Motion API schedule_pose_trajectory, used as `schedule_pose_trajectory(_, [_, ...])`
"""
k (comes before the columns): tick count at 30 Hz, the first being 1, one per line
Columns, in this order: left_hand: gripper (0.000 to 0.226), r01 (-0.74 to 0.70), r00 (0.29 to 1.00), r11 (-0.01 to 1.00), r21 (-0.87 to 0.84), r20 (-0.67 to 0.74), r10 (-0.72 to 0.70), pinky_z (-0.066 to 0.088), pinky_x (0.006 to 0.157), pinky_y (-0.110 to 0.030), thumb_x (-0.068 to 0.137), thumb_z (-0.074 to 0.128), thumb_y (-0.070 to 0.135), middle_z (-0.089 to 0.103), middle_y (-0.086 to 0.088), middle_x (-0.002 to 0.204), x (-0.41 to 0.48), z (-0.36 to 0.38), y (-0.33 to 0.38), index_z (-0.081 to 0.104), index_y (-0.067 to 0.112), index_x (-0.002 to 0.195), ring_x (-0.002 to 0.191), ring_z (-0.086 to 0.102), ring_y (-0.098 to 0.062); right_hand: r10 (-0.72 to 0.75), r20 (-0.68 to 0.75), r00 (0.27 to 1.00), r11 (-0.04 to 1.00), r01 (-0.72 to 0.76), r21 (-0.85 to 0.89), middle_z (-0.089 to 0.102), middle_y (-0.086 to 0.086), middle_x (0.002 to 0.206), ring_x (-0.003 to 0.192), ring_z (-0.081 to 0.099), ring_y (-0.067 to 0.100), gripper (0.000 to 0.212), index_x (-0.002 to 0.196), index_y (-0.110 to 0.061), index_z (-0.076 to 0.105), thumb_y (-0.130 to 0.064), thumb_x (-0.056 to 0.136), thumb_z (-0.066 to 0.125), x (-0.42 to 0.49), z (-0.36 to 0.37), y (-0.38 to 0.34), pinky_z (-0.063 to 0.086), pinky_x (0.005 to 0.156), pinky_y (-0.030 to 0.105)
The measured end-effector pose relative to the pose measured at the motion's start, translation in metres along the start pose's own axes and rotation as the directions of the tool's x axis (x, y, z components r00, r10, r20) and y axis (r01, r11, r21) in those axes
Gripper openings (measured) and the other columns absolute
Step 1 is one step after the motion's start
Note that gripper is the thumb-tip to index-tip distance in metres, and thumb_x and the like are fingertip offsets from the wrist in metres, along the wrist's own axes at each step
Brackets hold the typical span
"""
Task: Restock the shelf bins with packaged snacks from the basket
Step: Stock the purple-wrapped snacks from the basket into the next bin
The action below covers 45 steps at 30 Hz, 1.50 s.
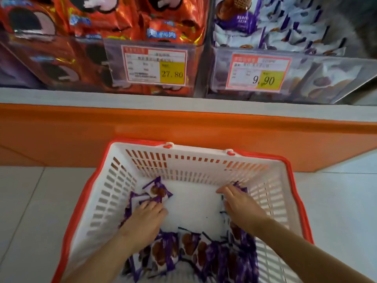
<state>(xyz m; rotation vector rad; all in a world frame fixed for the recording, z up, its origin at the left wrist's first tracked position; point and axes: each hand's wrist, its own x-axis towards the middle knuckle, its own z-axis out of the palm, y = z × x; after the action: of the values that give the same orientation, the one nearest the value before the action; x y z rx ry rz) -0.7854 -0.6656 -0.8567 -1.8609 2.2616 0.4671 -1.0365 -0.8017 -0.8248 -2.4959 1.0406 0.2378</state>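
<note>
Hands are working well apart inside the white basket (pixel 106 193) at lower centre, the left hand (pixel 145 219) curling its fingers onto purple snack packets (pixel 158 192) and the right hand (pixel 238 203) covering a corner packet (pixel 241 187), grip unclear, while the matching purple-packet bin (pixel 326 78) is sitting upper right, nearer the right hand.

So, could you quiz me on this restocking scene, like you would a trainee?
1. True or false: the left hand and the right hand are both inside the basket.
2. Which tag fronts the bin that matches the basket's purple packets? A) the 27.80 tag B) the 9.90 tag
3. Fill in: the basket stands on the tiled ___.
Key: 1 true; 2 B; 3 floor.
</note>
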Motion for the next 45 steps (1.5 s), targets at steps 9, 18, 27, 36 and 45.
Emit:
schedule_pose_trajectory(9, [0.062, -0.074, 0.944, 0.967, -0.243, 0.295, 0.146, 0.014, 0.108, -0.025, 0.089, 0.045, 0.001, 0.042, 0.004, 0.14, 0.001, 0.025, 0.014, 0.036, 0.028, 0.144, 0.13, 0.028, -0.017, 0.086, 0.497, 0.864, 0.963, -0.199, 0.18, 0.049, 0.003, 0.136, 0.121, 0.049, 0.021, 0.066, 0.143, -0.022, 0.029, -0.058, 0.091, 0.048, -0.014, 0.078, -0.017, 0.039, 0.099, 0.031])
schedule_pose_trajectory(18, [0.04, -0.073, 0.878, 0.969, -0.237, 0.446, 0.175, 0.019, 0.102, -0.025, 0.085, 0.066, 0.021, 0.049, 0.002, 0.127, 0.008, 0.018, 0.015, 0.05, 0.02, 0.121, 0.123, 0.032, -0.017, 0.161, 0.516, 0.841, 0.9, -0.34, 0.273, 0.057, 0.005, 0.123, 0.108, 0.056, 0.021, 0.071, 0.135, -0.021, 0.034, -0.04, 0.079, 0.073, -0.011, 0.083, -0.025, 0.048, 0.092, 0.033])
schedule_pose_trajectory(27, [0.052, 0.073, 0.853, 0.97, -0.23, 0.518, 0.058, 0.036, 0.095, -0.031, 0.082, 0.072, 0.031, 0.045, 0.004, 0.122, -0.002, 0.002, 0.01, 0.049, 0.026, 0.127, 0.116, 0.037, -0.018, 0.14, 0.505, 0.852, 0.902, -0.32, 0.29, 0.055, 0.007, 0.126, 0.109, 0.055, 0.02, 0.069, 0.137, -0.017, 0.039, -0.028, 0.079, 0.074, -0.011, 0.06, -0.027, 0.048, 0.089, 0.027])
schedule_pose_trajectory(36, [0.036, 0.022, 0.945, 0.998, -0.066, 0.328, 0.001, 0.025, 0.1, -0.029, 0.089, 0.061, 0.037, 0.05, 0.005, 0.125, -0.007, -0.048, 0.018, 0.052, 0.024, 0.121, 0.117, 0.039, -0.016, 0.223, 0.374, 0.9, 0.933, -0.309, 0.186, 0.058, 0.004, 0.122, 0.105, 0.057, 0.021, 0.052, 0.13, -0.023, 0.046, -0.033, 0.084, 0.068, -0.02, 0.016, -0.029, 0.05, 0.085, 0.032])
schedule_pose_trajectory(45, [0.028, 0.145, 0.946, 0.934, -0.326, -0.232, -0.227, 0.031, 0.093, -0.025, 0.086, 0.063, 0.042, 0.051, 0.017, 0.101, -0.003, -0.165, 0.05, 0.04, 0.033, 0.099, 0.096, 0.045, -0.007, 0.399, 0.03, 0.917, 0.652, -0.306, 0.693, 0.058, -0.004, 0.117, 0.098, 0.06, 0.017, 0.034, 0.106, -0.021, 0.056, -0.02, 0.079, 0.075, -0.035, -0.075, -0.032, 0.053, 0.083, 0.029])
